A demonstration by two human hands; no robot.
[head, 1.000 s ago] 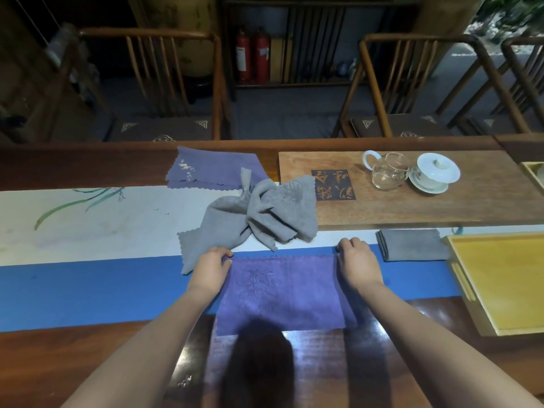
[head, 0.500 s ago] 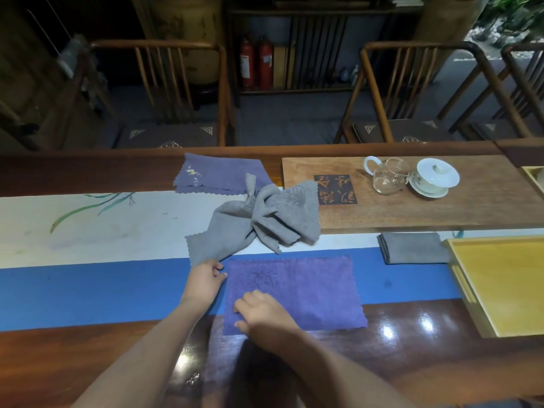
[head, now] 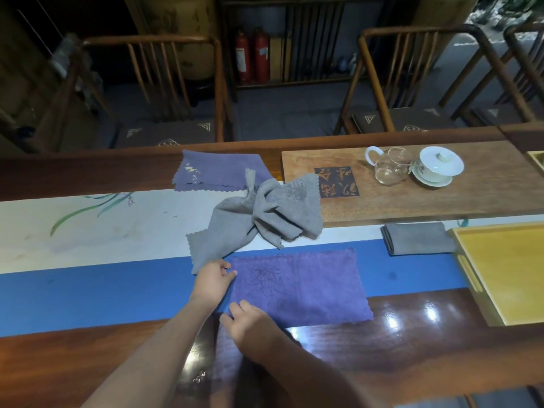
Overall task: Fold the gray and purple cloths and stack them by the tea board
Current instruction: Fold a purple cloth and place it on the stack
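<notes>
On the blue table runner [head: 88, 293] the purple cloth [head: 303, 287] lies flat. Left hand [head: 212, 281] pinches its 9 o'clock edge, right hand [head: 250, 325] its 7 o'clock corner; lift both together and lay them evenly toward 3 o'clock.

Dim indoor light is leaving the background murky while bright glare spots are shining on the glossy counter [head: 412, 343], straight edges are bowing toward the frame's borders, and everything is looking slightly soft.
</notes>
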